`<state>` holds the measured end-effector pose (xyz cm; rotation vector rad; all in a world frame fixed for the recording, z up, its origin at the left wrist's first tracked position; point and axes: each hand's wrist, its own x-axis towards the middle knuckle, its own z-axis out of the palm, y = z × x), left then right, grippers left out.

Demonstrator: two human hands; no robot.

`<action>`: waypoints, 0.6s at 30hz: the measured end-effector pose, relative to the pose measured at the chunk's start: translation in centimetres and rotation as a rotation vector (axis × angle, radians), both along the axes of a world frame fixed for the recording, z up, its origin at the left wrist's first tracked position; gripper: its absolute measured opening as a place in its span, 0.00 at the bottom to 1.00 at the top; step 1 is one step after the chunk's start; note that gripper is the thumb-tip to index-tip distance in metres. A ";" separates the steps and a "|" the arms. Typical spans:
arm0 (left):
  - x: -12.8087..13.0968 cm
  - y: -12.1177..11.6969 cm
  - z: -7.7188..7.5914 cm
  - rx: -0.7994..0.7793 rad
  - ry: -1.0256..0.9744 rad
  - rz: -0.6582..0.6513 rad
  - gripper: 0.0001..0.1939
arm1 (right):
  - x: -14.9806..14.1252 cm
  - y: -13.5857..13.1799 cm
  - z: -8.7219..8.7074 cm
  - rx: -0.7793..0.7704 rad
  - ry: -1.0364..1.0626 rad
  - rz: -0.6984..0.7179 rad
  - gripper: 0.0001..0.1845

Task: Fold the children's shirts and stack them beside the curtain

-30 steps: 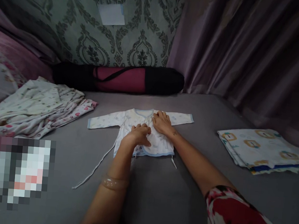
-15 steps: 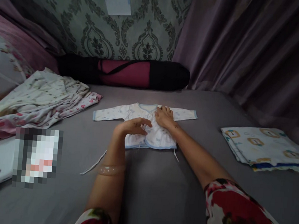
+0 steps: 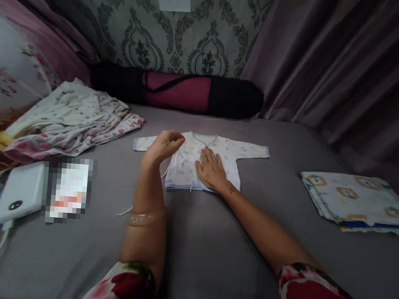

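A small white baby shirt point(image 3: 225, 147) with light blue edging and a faint print lies spread out on the grey sheet, both sleeves stretched sideways. My right hand point(image 3: 212, 170) rests flat on its front, fingers extended. Over the shirt's left shoulder is my left hand point(image 3: 165, 145), its fingers curled in with thumb and forefinger close together; whether cloth is between them is hidden. A thin white tie point(image 3: 124, 212) shows beside my left forearm, and a short one hangs at the lower hem.
Crumpled printed cloths point(image 3: 84, 117) lie at the left, above a white power bank point(image 3: 21, 191) with cables and a blurred-out item point(image 3: 70, 190). A folded printed cloth point(image 3: 351, 198) is at the right. Along the wall lies a long black and maroon bag point(image 3: 176, 91).
My left hand has moved up from the shirt's middle to its left shoulder, its fingers closing. My right hand has slid down and flattened on the front. The view has shifted slightly.
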<state>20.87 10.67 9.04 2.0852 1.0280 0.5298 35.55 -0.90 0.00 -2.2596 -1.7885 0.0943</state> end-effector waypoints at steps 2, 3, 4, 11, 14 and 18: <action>-0.4 0.0 0.6 0.041 -0.045 0.064 0.17 | 0.3 0.1 0.0 0.005 0.005 0.007 0.34; -0.6 -0.1 0.9 0.067 -0.064 0.091 0.17 | 0.5 0.1 0.1 -0.006 0.017 0.015 0.34; -0.8 -0.1 1.3 0.095 -0.078 0.115 0.18 | 0.6 0.1 0.3 -0.028 0.036 0.027 0.34; -3.0 -1.3 2.9 0.195 0.130 0.117 0.15 | -0.7 -1.7 1.8 -0.085 0.095 0.058 0.36; -5.3 -1.9 1.5 0.180 0.300 0.089 0.14 | -2.0 -2.6 1.5 -0.073 0.060 0.082 0.36; -9.0 -2.7 -1.7 0.078 0.443 0.086 0.14 | -2.6 -2.9 0.9 -0.062 0.046 0.074 0.35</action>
